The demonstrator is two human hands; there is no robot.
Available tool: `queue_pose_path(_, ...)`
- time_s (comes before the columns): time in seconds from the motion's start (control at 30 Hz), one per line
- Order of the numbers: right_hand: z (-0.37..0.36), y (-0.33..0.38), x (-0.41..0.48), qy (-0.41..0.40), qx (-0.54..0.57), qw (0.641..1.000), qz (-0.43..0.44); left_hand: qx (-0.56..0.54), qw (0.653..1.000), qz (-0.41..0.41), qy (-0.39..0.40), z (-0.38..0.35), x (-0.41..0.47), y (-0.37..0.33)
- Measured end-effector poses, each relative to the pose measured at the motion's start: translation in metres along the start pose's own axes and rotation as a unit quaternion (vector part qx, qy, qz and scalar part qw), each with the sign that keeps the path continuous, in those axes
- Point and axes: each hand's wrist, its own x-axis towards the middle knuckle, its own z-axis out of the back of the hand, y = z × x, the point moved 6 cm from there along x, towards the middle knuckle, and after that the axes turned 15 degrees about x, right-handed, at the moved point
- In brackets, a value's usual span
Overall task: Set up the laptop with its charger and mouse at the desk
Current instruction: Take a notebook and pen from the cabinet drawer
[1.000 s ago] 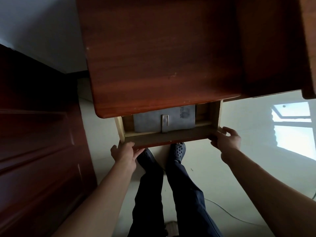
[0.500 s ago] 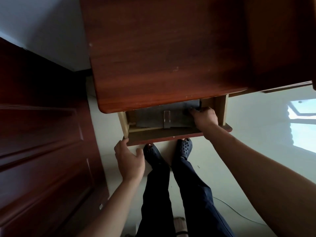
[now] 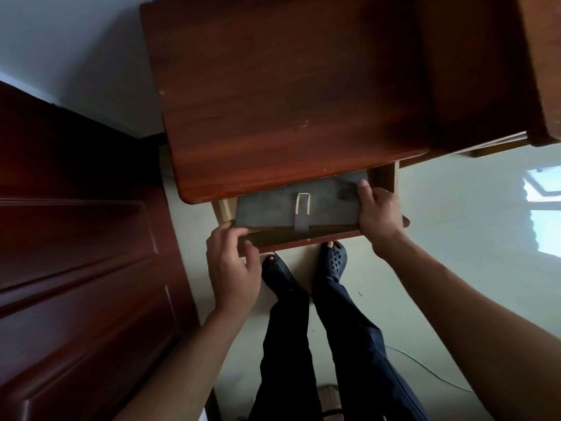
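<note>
While the left hand [image 3: 231, 268] grips the drawer front [image 3: 303, 237], the right hand [image 3: 379, 214] clutches the gray sleeve [image 3: 270, 209].

A room of a home is suggested: a reddish wooden desk [image 3: 288, 101] is set against a white wall [image 3: 76, 50], a panelled wooden door [image 3: 76, 238] beside it, over a glossy pale floor [image 3: 455, 238].

Grey laptop sleeve [image 3: 273, 208], seemingly felt, lies flat in the open drawer [image 3: 303, 236], strap pointing to 6 o'clock, its 12 o'clock edge under the desk top [image 3: 288, 101]
</note>
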Motion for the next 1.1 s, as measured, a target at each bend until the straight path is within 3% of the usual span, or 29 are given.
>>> queue_pose_path(0.1,0.034,-0.007,-0.004,0.033,0.009,0.999,-0.02,-0.032,0.997,-0.065,-0.04,0.013,0.004,-0.027)
queue_pose_path(0.2,0.06,-0.011,-0.013,0.095,-0.019,0.995,-0.024,-0.046,0.997,-0.065,-0.023,0.012,0.015,-0.041)
queue_pose_path(0.3,0.053,-0.011,-0.028,0.183,-0.019,0.982,-0.037,0.009,0.989,-0.051,0.138,-0.019,0.029,-0.042)
queue_pose_path(0.37,0.035,-0.005,-0.038,0.235,-0.008,0.971,-0.038,0.023,0.964,-0.016,0.266,-0.047,0.029,-0.034)
queue_pose_path(0.4,0.026,-0.001,-0.042,0.25,-0.004,0.968,-0.034,0.037,0.955,-0.006,0.294,-0.056,0.026,-0.03)
queue_pose_path(0.6,-0.015,0.004,-0.047,0.322,-0.024,0.942,-0.087,0.115,0.961,0.076,0.238,-0.056,0.026,0.012)
queue_pose_path(0.67,-0.015,0.003,-0.027,0.267,-0.033,0.96,-0.079,0.114,0.955,0.115,0.25,-0.055,0.022,0.027)
queue_pose_path(0.73,-0.01,0.002,0.009,0.151,-0.114,0.982,-0.027,0.12,0.949,0.137,0.259,-0.053,0.016,0.039)
queue_pose_path(0.83,-0.006,-0.002,0.048,0.027,-0.231,0.972,-0.006,0.139,0.947,0.14,0.252,-0.048,0.013,0.051)
queue_pose_path(0.97,-0.024,-0.016,0.074,-0.02,-0.239,0.97,-0.041,0.144,0.949,0.135,0.245,-0.046,0.009,0.068)
queue_pose_path(1.1,-0.041,-0.027,0.078,-0.01,-0.244,0.969,-0.038,0.146,0.951,0.137,0.233,-0.047,0.003,0.081)
